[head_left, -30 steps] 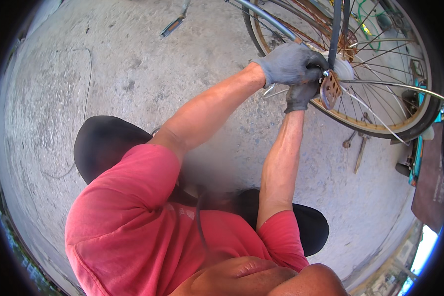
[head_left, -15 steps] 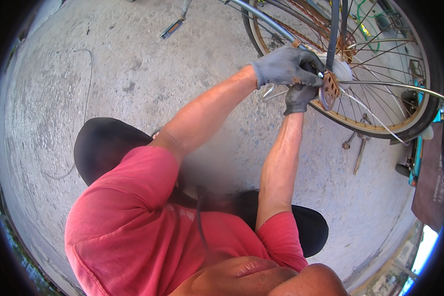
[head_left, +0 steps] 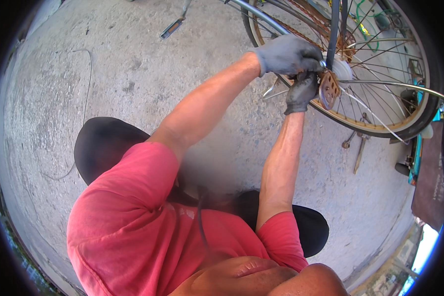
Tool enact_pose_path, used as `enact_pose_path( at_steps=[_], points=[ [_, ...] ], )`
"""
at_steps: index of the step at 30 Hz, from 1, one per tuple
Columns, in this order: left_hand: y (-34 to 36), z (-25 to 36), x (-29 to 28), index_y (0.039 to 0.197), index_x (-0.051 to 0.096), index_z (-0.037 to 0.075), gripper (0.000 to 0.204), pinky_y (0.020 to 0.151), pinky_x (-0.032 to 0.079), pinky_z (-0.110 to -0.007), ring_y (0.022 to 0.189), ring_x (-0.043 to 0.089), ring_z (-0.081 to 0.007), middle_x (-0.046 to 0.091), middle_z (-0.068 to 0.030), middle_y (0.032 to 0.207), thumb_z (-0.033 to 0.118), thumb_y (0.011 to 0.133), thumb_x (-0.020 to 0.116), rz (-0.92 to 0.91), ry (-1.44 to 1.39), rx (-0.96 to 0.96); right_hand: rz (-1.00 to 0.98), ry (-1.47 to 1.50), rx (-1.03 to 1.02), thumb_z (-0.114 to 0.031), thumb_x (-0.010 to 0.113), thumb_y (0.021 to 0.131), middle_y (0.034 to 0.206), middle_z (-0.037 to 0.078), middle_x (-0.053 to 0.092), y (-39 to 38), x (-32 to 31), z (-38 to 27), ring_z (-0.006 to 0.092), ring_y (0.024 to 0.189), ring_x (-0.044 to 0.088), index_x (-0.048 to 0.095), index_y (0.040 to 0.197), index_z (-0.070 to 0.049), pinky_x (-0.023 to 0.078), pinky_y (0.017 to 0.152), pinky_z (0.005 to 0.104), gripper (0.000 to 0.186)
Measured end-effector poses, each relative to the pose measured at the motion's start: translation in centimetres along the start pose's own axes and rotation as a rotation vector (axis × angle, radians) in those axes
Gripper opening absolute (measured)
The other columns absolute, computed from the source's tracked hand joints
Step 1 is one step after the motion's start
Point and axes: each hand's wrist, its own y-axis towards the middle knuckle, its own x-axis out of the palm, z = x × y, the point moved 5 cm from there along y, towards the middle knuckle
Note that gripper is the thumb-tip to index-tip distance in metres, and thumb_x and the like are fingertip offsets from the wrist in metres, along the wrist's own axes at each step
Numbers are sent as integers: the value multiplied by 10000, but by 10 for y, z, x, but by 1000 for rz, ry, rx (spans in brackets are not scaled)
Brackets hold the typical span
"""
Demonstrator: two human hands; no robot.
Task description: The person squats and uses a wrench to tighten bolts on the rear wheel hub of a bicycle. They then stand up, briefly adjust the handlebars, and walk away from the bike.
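My left hand (head_left: 291,55), in a grey glove, reaches to the bicycle's hub area with its fingers curled at a small shiny fitting (head_left: 322,63); what they hold is too small to make out. Just below it my right hand (head_left: 301,92), in a darker glove, is closed, its fingertips partly hidden under the left ones. Both are beside a rusty perforated metal plate (head_left: 329,91) in front of a pale disc (head_left: 344,72) on the spoked wheel (head_left: 408,121). A dark upright tube (head_left: 333,32) runs down to this spot, and a long thin rod (head_left: 394,84) extends rightward.
A crank with a pedal (head_left: 171,28) lies on the concrete floor (head_left: 133,64), along with a thin cable (head_left: 88,89). Metal tools (head_left: 360,153) lie below the wheel. A teal object (head_left: 416,163) and a brown board (head_left: 426,182) stand at the right edge.
My left hand has shifted slightly upward over the last half second, and my right hand has edged up beneath it. The bicycle stays in about the same place.
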Motion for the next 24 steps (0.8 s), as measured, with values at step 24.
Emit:
enact_pose_path(
  at_steps=[24],
  points=[
    [-65, -127, 87, 1068, 610, 83, 355, 743, 549, -400, 700, 623, -177, 687, -63, 855, 314, 1054, 341, 592, -2027, -618, 22, 64, 39, -130, 520, 853, 642, 23, 558, 0, 7, -15, 127, 598, 521, 579, 698, -59, 419, 632, 278, 181]
  ],
)
